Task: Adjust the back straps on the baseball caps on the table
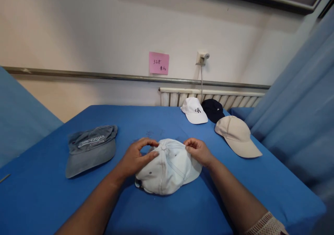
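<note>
A pale, whitish-blue baseball cap (167, 170) rests on the blue-covered table in front of me, crown up, its brim pointing right. At its top left, my left hand (138, 156) holds the crown near the button, thumb on the near side and fingers on the far side. My right hand (199, 151) is closed on the cap's upper right part, with thumb and fingers pinched together. Off to the left lies a grey-blue cap (92, 148) with white lettering, untouched. A beige cap (236, 134) sits beyond my right hand.
A white cap (194, 110) with black letters and a dark navy cap (213, 110) stand at the back right of the blue table (146, 120). Behind are a radiator (169, 97), a metal rail (109, 76) and a pink note (159, 63). Blue curtains (300, 106) hang at both sides.
</note>
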Demonstrator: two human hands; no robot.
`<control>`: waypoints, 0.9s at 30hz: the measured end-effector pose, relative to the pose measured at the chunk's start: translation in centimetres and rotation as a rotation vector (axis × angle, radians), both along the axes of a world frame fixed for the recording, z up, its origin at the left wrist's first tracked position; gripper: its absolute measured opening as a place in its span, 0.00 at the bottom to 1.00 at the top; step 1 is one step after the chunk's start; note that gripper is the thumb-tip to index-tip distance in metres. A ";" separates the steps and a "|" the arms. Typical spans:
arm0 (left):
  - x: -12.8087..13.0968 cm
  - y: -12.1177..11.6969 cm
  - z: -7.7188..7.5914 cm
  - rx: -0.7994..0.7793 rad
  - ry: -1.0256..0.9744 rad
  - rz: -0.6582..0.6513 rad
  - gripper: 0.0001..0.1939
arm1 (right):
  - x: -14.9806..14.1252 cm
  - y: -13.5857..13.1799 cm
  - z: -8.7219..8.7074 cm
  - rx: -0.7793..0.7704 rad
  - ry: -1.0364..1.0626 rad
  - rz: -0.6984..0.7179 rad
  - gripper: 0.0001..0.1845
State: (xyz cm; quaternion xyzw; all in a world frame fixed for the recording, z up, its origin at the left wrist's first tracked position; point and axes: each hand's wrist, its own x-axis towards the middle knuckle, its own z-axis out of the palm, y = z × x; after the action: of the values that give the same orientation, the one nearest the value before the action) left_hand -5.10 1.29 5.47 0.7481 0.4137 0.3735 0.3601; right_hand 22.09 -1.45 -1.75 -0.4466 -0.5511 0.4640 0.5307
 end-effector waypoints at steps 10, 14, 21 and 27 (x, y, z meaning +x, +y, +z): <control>0.7 -0.3 -0.5 -0.114 -0.064 -0.083 0.13 | -2.5 -2.7 2.7 0.539 -0.630 -0.347 0.08; 0.9 -0.5 -1.4 -0.350 -0.233 -0.163 0.14 | -5.2 -4.7 4.3 0.562 -0.954 -0.290 0.10; 1.5 -0.7 -2.1 -0.471 -0.304 -0.149 0.17 | -7.3 -3.3 3.1 0.552 -0.994 -0.329 0.05; 2.1 -1.0 -2.2 -0.531 -0.372 -0.136 0.17 | -7.7 -2.5 2.2 0.520 -0.948 -0.316 0.04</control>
State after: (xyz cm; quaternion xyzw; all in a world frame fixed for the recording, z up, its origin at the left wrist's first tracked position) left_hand -3.00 0.29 3.28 0.5729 0.3727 0.3579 0.6362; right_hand 14.35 -3.98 0.42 -0.5378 -0.7518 -0.0238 0.3807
